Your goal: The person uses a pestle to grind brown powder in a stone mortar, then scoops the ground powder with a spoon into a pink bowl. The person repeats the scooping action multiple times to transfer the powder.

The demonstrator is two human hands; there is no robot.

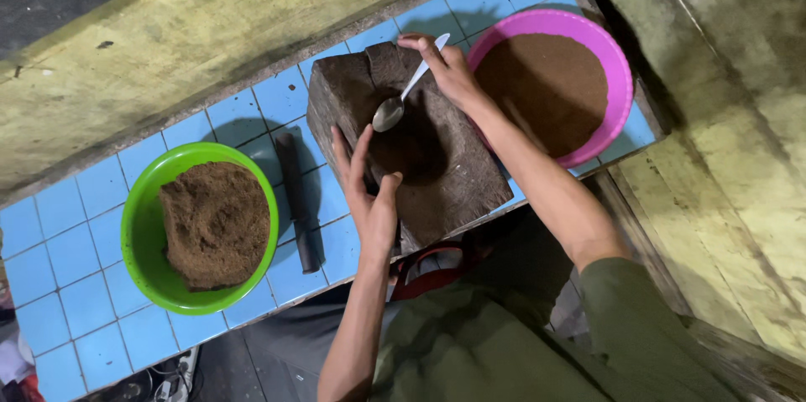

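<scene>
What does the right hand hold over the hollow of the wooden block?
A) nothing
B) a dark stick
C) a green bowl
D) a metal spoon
D: the right hand grips the handle of a metal spoon, whose bowl hangs over the dark hollow of the wooden block, while the dark stick lies on the blue tiles untouched.

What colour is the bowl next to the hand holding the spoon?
Pink: the bowl with brown powder, seen clearly in the head view, beside the right hand.
</scene>
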